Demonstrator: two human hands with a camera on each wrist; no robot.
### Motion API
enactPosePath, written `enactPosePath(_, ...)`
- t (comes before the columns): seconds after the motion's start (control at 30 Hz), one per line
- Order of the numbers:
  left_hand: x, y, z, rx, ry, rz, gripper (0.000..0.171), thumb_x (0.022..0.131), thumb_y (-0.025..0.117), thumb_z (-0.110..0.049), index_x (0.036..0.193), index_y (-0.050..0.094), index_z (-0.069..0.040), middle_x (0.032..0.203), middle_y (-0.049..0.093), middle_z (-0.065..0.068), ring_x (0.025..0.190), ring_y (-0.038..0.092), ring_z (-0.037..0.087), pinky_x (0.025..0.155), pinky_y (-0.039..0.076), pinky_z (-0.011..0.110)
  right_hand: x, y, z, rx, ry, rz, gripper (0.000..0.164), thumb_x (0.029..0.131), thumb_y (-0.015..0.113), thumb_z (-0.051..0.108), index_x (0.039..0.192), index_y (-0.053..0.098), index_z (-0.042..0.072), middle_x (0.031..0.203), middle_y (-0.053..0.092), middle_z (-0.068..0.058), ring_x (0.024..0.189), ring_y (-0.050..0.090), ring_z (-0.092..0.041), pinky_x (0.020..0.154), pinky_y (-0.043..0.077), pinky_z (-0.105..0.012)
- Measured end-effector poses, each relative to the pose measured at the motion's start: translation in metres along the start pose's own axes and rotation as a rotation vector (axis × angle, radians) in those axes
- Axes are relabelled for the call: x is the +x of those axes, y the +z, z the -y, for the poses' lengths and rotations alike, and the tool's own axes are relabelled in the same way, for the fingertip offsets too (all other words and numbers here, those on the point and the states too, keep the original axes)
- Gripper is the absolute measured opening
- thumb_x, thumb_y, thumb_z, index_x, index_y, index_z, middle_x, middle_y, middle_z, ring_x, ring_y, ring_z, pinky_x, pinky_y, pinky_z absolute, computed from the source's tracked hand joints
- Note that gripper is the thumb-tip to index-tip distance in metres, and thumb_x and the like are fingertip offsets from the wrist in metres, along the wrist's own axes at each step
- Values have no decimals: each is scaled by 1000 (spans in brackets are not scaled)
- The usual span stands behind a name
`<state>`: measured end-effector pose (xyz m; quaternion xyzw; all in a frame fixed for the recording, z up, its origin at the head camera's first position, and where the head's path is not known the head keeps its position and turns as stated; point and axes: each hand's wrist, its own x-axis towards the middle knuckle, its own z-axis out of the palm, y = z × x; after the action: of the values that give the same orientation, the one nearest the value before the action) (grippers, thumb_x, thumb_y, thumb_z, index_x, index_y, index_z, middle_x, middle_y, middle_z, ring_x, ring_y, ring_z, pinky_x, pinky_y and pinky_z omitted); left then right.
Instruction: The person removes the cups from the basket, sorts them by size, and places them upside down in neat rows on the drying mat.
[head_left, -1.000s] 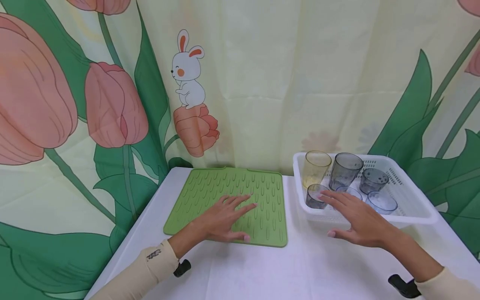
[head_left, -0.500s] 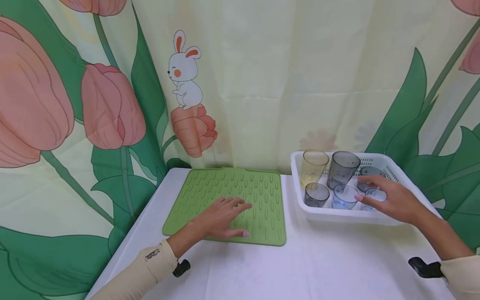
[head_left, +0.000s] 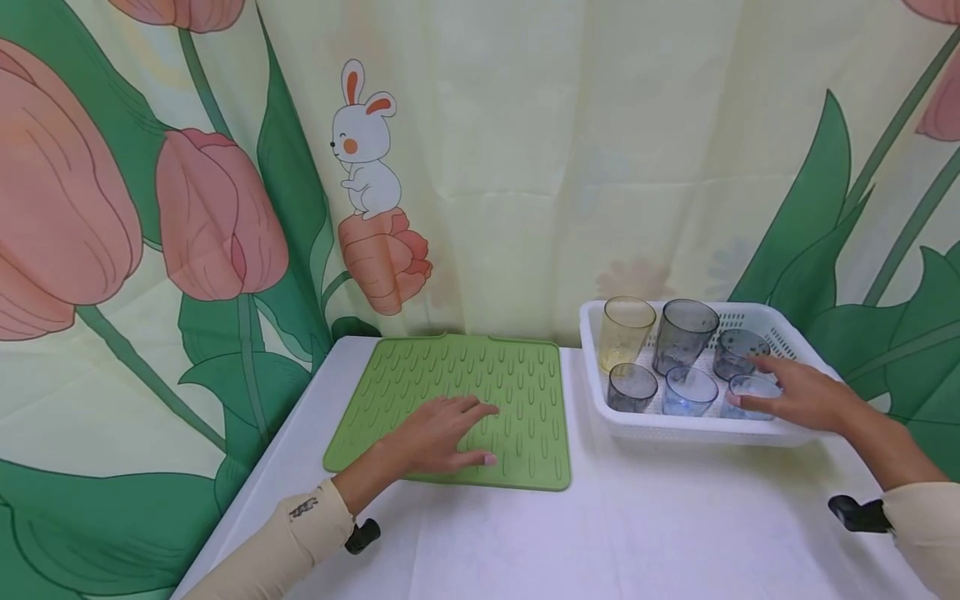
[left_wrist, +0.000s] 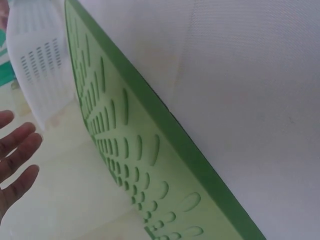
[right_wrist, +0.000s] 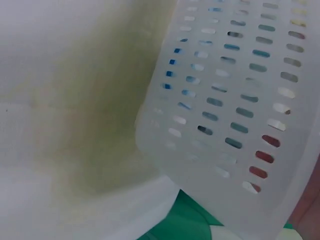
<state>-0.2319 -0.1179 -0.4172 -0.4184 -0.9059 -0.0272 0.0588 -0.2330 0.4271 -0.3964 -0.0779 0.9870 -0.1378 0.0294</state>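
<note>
Right hand, likely grasping the basket's front-right glass, pinch unclear, needs firm hold; left hand spread, left of basket.

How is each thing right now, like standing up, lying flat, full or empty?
Mat: lying flat
Yellow glass: mouth up, seems empty
Grey glasses: three, mouth up, seem empty
Blue glasses: two, mouth up, seem empty
Basket: open on top, holding all six
Left hand: over the mat, holding nothing
Right hand: at the right blue glass; can't tell if gripping
Curtain: hanging
Tablecloth: spread out
</note>
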Motion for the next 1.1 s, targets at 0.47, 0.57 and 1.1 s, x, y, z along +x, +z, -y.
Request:
enactPosePath(0.47,3,2,1,-16,-14,9,66,94,52,-67,142,53,-22,128,63,0,109,65,19,93,54,40,1,9,-23,68,25,90,89,83,76,46,134,43,-19,120,55,-40,102,58,-52,79,53,-63)
enactPosePath(0.57,5,2,1,-27,-15,5,66,94,54,-65,142,53,-21,128,63,0,108,66,19,92,54,40,2,10,-24,86,5,76,83,82,78,42,131,46,-18,117,59,-37,100,60,-47,79,54,-62)
enactPosePath(1.1,16,-4,-3,-116,-2,-59,62,95,57,-62,138,56,-17,128,64,-1,111,65,17,93,54,38,-10,-25,12,125,18,-50,88,84,78,44,140,39,-12,128,51,-38,103,56,-51,74,56,-56)
